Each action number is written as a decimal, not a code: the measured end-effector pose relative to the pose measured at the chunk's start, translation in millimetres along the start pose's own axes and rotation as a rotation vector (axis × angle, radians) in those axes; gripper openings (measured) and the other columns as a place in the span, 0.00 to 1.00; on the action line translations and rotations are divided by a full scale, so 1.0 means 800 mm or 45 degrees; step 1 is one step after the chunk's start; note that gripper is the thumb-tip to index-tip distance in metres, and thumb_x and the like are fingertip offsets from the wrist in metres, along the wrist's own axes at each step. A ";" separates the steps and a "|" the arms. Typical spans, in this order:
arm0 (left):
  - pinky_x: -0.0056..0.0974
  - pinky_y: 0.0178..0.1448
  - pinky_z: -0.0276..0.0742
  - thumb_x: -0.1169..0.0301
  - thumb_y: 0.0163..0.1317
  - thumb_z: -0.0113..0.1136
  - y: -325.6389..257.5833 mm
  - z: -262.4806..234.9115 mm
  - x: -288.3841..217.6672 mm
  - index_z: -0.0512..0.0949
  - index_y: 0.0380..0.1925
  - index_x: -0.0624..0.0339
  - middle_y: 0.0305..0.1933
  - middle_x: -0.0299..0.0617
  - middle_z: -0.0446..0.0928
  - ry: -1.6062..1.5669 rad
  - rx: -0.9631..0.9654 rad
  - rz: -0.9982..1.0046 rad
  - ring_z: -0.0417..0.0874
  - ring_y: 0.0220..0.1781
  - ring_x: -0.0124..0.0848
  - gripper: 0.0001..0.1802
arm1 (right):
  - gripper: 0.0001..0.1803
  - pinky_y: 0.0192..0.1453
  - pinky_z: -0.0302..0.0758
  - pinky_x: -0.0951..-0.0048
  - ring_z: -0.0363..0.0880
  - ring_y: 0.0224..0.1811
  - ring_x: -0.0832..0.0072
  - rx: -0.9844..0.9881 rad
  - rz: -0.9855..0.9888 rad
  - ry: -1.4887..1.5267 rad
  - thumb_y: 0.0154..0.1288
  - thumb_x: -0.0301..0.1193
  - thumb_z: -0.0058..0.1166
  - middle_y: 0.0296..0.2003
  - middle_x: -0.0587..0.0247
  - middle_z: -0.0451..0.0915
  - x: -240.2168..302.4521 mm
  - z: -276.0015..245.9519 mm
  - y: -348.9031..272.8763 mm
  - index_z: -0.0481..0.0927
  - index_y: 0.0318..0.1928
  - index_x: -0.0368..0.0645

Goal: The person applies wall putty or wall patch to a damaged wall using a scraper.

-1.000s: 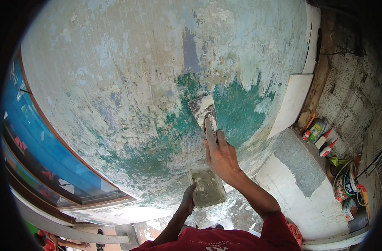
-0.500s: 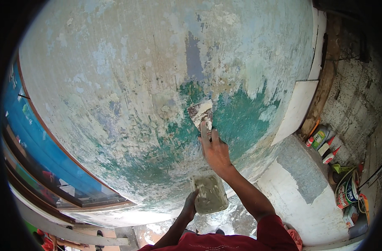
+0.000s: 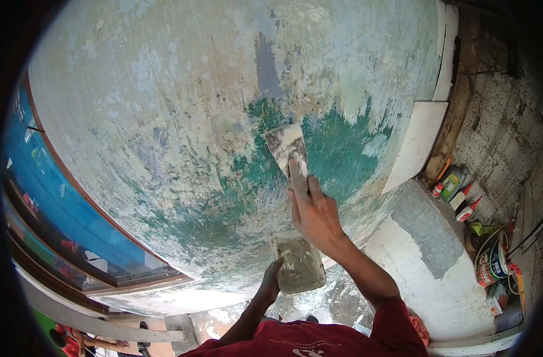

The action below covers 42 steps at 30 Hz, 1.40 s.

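Observation:
My right hand [image 3: 312, 208] grips a putty knife [image 3: 286, 147] and presses its wide blade flat against a worn wall [image 3: 182, 101] of peeling green, blue and whitish paint. The blade lies on a patch of green paint near the middle of the view. Below it, my left hand [image 3: 270, 284] holds a small flat board [image 3: 298, 263] smeared with grey filler, close to the wall. Both forearms rise from the lower edge, in red sleeves.
A blue-framed window [image 3: 57, 208] runs along the left. A white ledge [image 3: 438, 268] juts out at the right. Beyond it stand several bottles [image 3: 453, 184] and paint cans [image 3: 491, 259] against a grey block wall [image 3: 503, 119].
The putty knife and my right hand have slid slightly down and left on the green patch. My left hand with the board stays below it.

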<state>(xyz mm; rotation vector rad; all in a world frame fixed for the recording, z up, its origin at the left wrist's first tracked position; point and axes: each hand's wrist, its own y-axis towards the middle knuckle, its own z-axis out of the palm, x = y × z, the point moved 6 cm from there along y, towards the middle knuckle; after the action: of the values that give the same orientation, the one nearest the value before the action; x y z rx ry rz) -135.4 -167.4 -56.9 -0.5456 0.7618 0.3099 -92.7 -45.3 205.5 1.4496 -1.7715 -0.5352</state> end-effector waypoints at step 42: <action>0.40 0.55 0.77 0.53 0.69 0.45 -0.003 0.004 0.003 0.64 0.59 0.63 0.53 0.46 0.74 0.053 -0.054 -0.016 0.79 0.52 0.35 0.28 | 0.35 0.21 0.73 0.62 0.73 0.20 0.57 0.014 -0.018 -0.019 0.64 0.26 0.50 0.34 0.48 0.70 -0.008 0.015 -0.031 0.52 0.70 0.40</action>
<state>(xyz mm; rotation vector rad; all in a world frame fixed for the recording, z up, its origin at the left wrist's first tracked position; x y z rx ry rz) -131.1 -167.4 -55.9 -0.5978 0.7934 0.3045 -85.6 -47.4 178.1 1.4698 -1.7796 -0.5457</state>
